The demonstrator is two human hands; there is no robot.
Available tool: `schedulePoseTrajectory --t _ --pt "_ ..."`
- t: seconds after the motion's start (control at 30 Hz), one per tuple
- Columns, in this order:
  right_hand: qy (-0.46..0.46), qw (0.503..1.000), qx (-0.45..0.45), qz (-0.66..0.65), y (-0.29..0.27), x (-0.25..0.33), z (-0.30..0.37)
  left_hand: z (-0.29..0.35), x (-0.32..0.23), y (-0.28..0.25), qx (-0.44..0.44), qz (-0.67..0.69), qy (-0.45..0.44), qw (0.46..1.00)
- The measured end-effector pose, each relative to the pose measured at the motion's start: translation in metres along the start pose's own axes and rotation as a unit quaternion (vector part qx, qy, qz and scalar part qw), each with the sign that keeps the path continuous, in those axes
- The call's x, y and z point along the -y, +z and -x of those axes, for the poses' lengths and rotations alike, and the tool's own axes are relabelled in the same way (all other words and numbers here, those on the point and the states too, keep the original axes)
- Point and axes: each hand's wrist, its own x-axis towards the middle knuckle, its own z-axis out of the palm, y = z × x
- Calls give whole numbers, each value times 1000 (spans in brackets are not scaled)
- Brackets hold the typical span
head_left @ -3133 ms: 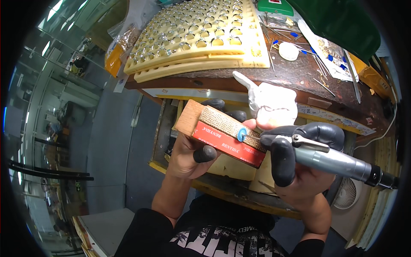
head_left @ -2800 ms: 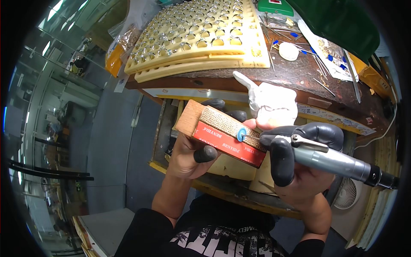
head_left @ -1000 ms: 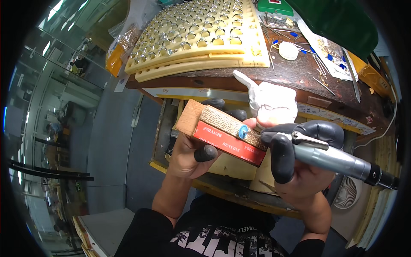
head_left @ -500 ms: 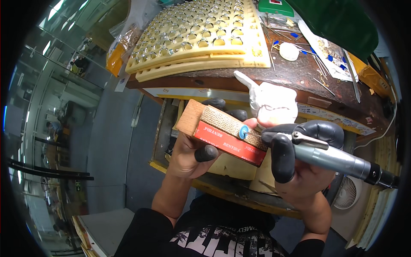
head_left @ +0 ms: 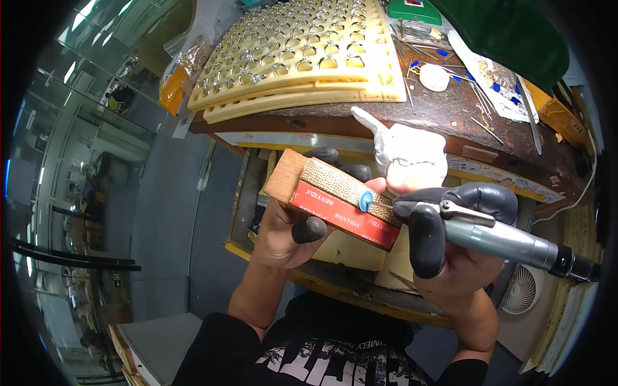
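L hand grasps a red-sided wooden block from below, its thumb in a black finger cot by the near side, other cotted tips showing past the far edge. R hand grips a silver rotary handpiece pen-fashion, tips curled round its front end. The blue disc on the thin shaft sits just left of the R fingertips, apparently touching the block's coarse textured strip (can't tell if it's spinning). Risks, I'd judge: if L grip slackens or R tips press too hard, disc could skid off the strip or the shaft bend; a bare fingertip, prob. L hand's, is close enough beyond the disc to get nicked. Edges: the white lump, kind unclear, crowds the space beyond the R tips; past the L fingers come the bench edge & ring tray. Most room's nearer the body, btw the wrists, above the open drawer.
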Motion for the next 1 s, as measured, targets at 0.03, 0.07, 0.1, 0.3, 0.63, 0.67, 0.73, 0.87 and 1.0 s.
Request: schedulePoseTrajectory --t 0.03,0.07,0.1,0.3,0.63,0.67,0.73,0.87,1.0 --pt "-1 1000 0 0 -2 -1 -2 0 0 1 0 0 1 1000" --pt "-30 999 29 -1 -5 -4 -4 0 0 1 1 0 3 1000" --pt "-59 997 57 -2 -8 -5 -6 0 0 2 2 0 6 1000" --pt "-27 998 16 -56 0 -9 0 1 0 1 -4 -3 5 1000" --pt "-11 1000 22 -11 -3 -7 1 0 1 0 2 14 1 1000" --pt "-34 999 16 -8 -2 -10 0 0 1 0 0 11 0 1000" --pt "-57 998 10 -5 -2 -9 0 1 1 0 -3 7 -1 1000" --pt "15 999 27 -7 -3 0 1 0 1 1 -1 7 4 1000" --pt "14 999 25 -15 -2 0 0 2 1 0 -13 1 3 1000"
